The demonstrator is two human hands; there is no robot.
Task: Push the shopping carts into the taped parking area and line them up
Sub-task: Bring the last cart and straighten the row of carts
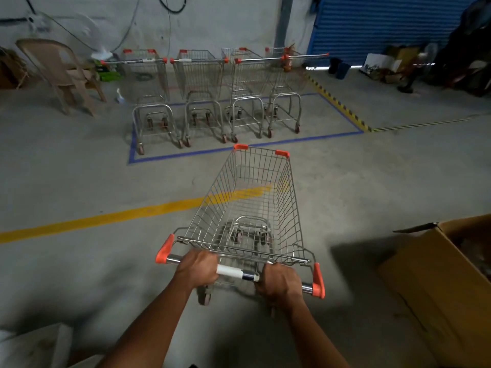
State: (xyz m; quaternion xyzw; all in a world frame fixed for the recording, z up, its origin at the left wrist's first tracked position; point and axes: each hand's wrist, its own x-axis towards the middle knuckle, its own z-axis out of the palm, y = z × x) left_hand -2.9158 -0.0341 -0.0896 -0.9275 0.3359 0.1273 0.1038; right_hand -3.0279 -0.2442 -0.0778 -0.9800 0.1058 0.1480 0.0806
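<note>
You've got the cart (pixel 247 208) in front of you, empty, its nose pointing far and a touch left, just short of the blue tape (pixel 247 146) that marks the near edge of the parking area. Your left hand (pixel 198 268) is wrapped tight round the handle bar (pixel 237 272) left of the white sleeve, your right hand (pixel 280 284) clamped on it right of the sleeve, fingers curled under. The basket straddles the yellow line (pixel 106 217) painted across the floor.

Inside the tape, four carts (pixel 210 91) stand side by side, handles toward you, filling the box from its left edge almost to the right. The first sits on the left tape edge; the last leaves a narrow strip before the striped tape (pixel 342 107).

Open concrete lies to your left. On the near right a cardboard box (pixel 441 282) sits close beside the handle's end. A plastic chair (pixel 61 73) stands far left, a blue shutter (pixel 382 25) far right.
</note>
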